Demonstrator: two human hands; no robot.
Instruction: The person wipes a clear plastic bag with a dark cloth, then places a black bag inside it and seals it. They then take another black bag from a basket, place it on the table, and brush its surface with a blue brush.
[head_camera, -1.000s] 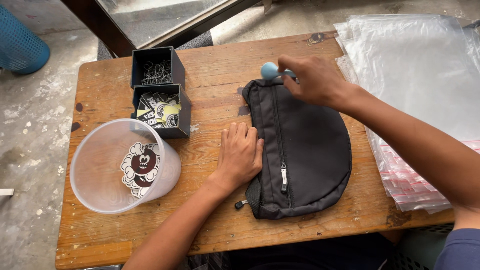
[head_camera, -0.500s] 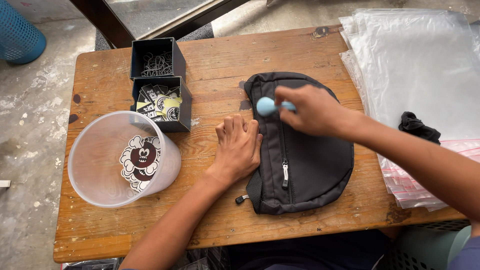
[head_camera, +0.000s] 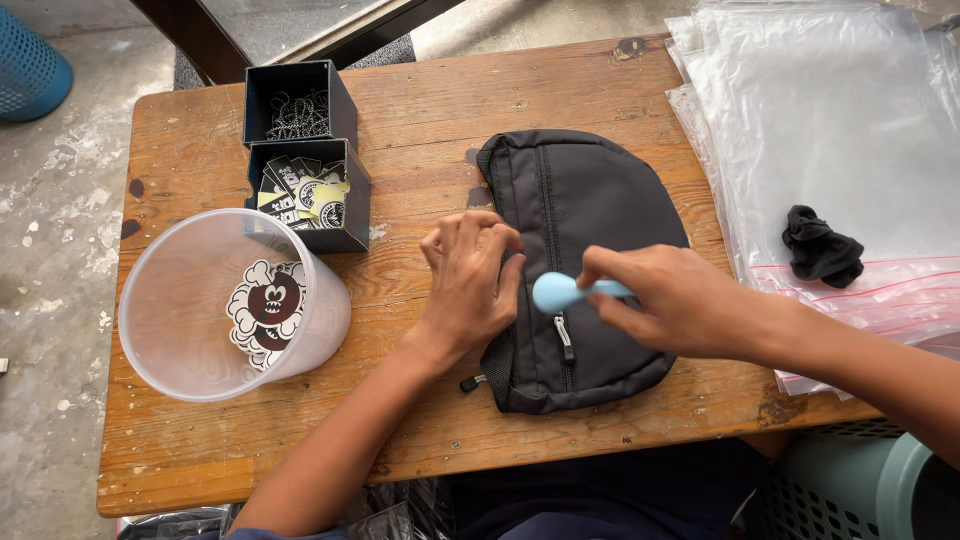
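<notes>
A black zippered pouch (head_camera: 590, 210) lies on the wooden table (head_camera: 420, 120). My left hand (head_camera: 468, 282) rests on the table against the pouch's left edge, fingers curled onto it. My right hand (head_camera: 675, 300) holds a light blue tool (head_camera: 562, 291) with a rounded head, placed over the pouch's zipper just above the zipper pull (head_camera: 566, 338).
A clear plastic tub (head_camera: 190, 330) with cartoon stickers (head_camera: 264, 312) stands at the left. Two black boxes behind it hold small chains (head_camera: 298, 108) and tags (head_camera: 305, 198). A stack of clear zip bags (head_camera: 840, 140) with a black cloth scrap (head_camera: 822, 246) lies at the right.
My right hand has drawn the blue tool down along the pouch from its far end toward the zipper pull. My left hand's fingers have curled onto the pouch's edge.
</notes>
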